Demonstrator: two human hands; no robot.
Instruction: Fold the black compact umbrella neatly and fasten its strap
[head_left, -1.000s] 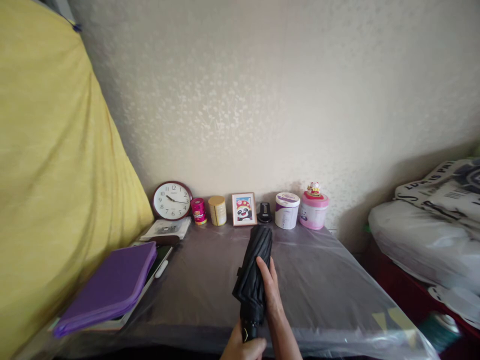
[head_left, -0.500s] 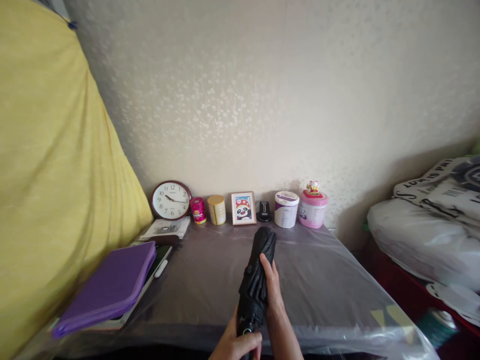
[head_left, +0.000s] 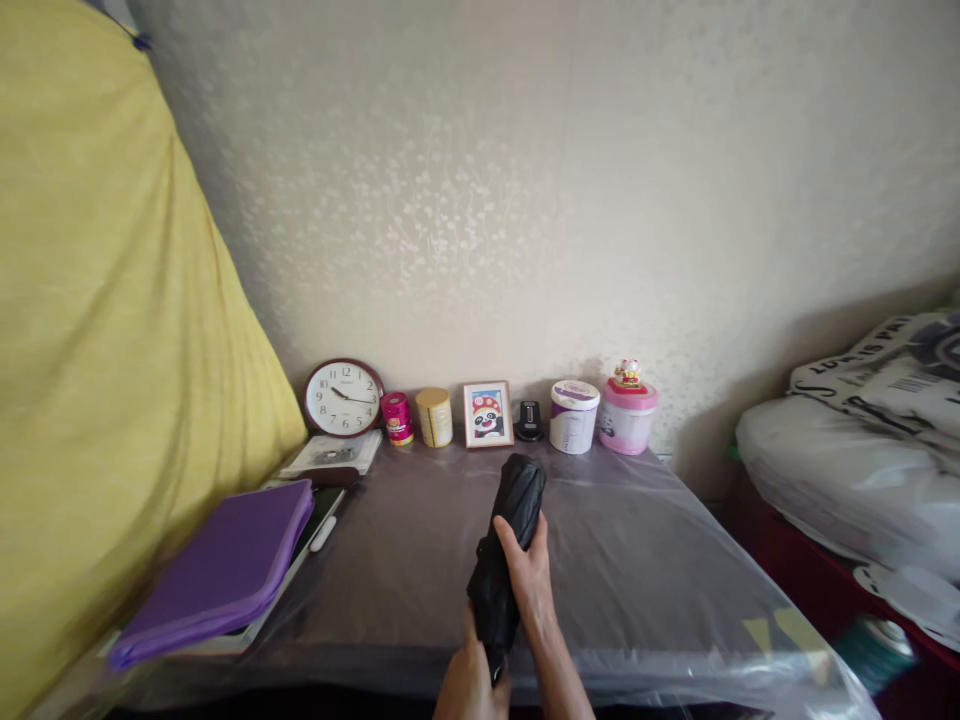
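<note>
A folded black umbrella [head_left: 501, 590] is held up over the near part of the table, its top end tilted away and slightly to the right. My right hand [head_left: 529, 570] wraps round the middle of its folded cloth, thumb lying across the front. Lower down, my left hand [head_left: 474, 675] is closed round the handle end, which it mostly hides. The left fingers are partly blurred.
A plastic-covered table [head_left: 622, 560] spreads beneath. Along the wall stand a clock [head_left: 344, 398], a pink can [head_left: 397, 418], a yellow can [head_left: 435, 418], a framed panda picture [head_left: 488, 415] and tubs [head_left: 574, 418]. Purple folder [head_left: 217, 570] lies left; bedding [head_left: 847, 460] is at right.
The umbrella has turned about its length, and its cloth looks wrapped more smoothly. My right thumb has moved left across the front. My left hand has shifted round the handle end.
</note>
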